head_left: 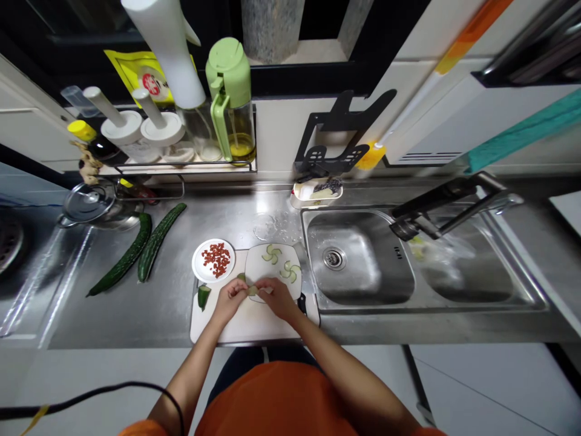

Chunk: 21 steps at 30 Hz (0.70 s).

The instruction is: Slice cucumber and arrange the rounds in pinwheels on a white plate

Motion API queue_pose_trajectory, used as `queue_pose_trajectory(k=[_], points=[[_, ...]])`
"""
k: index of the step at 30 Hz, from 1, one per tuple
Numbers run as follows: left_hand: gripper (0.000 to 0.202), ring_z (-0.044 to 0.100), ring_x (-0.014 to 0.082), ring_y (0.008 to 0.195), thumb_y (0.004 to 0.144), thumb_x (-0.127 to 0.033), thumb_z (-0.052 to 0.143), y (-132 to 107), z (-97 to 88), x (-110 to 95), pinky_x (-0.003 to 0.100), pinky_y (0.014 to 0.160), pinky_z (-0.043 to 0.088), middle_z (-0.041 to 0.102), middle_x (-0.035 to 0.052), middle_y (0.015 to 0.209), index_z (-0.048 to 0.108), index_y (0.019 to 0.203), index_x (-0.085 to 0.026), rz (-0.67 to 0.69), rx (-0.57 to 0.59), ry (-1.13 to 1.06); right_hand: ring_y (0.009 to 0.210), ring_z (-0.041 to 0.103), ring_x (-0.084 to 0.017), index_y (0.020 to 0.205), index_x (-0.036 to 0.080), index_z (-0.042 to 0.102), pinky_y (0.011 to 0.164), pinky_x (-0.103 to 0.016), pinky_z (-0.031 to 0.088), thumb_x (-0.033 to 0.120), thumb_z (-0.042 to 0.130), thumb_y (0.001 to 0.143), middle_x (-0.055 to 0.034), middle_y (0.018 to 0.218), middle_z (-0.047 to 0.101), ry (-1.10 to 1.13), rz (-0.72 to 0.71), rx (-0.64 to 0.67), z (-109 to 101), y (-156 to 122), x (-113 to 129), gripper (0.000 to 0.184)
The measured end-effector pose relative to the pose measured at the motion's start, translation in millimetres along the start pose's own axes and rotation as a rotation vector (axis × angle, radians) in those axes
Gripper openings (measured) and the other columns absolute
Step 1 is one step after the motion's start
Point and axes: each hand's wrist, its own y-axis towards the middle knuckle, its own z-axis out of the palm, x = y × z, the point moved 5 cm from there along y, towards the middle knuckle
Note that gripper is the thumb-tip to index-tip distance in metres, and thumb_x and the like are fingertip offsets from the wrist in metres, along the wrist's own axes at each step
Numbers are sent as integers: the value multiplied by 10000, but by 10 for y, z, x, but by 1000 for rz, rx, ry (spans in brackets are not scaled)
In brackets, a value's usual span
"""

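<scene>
My left hand and my right hand meet above the near edge of a white square plate. The fingertips of both pinch a small pale-green cucumber slice between them. On the plate, thin cucumber slices form two pinwheel shapes, one at the back and one at the right. Beneath lies a white cutting board. A cut cucumber end sits on its left side, behind it a round white dish of small red pieces. Part of a black handle shows beside my right hand.
Two whole cucumbers lie on the steel counter at left, near a lidded pot. A double sink with a black faucet is at right. A rack holds jars and a green-topped oil bottle.
</scene>
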Motion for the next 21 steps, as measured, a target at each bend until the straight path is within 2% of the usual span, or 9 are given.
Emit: queue_pose_trajectory(k=[3, 7, 11, 15, 17, 21], points=[[135, 454, 82, 589, 689, -271, 624, 21, 34, 34, 193, 582, 312, 531, -42, 625, 573, 736, -156, -40, 25, -66, 784, 582, -150, 777, 206, 665, 683, -256, 421, 227, 592, 772, 6, 765, 654, 39, 46, 10, -45, -5, 29, 77], [196, 449, 80, 574, 715, -323, 624, 58, 70, 119, 204, 566, 304, 562, -24, 641, 613, 808, -151, -92, 55, -128, 741, 570, -133, 765, 202, 645, 642, -237, 400, 211, 577, 782, 18, 728, 632, 35, 40, 16, -102, -32, 83, 72], [325, 450, 70, 538, 718, -452, 640, 91, 148, 223, 204, 514, 279, 577, 4, 635, 609, 758, -130, -218, 72, -262, 761, 547, -136, 769, 206, 637, 711, -257, 395, 176, 571, 802, 13, 748, 638, -120, -102, -14, -183, -75, 194, 79], [422, 463, 61, 500, 695, -536, 663, 87, 238, 301, 190, 487, 279, 604, 26, 633, 604, 778, -126, -431, 95, -359, 782, 516, -157, 795, 193, 626, 806, -312, 382, 183, 523, 865, -18, 760, 624, -324, -316, -26, -235, -134, 318, 125], [414, 490, 63, 510, 672, -494, 708, 88, 266, 308, 181, 494, 300, 621, 35, 647, 618, 838, -126, -493, 108, -400, 798, 502, -172, 812, 190, 628, 816, -329, 380, 180, 498, 883, -34, 769, 617, -398, -386, -25, -252, -163, 356, 148], [376, 503, 45, 529, 583, -291, 811, 134, 285, 270, 161, 512, 327, 617, 21, 648, 653, 878, -119, -474, 127, -478, 819, 483, -191, 855, 190, 635, 781, -324, 390, 170, 489, 886, -49, 783, 612, -447, -425, -39, -298, -206, 385, 150]])
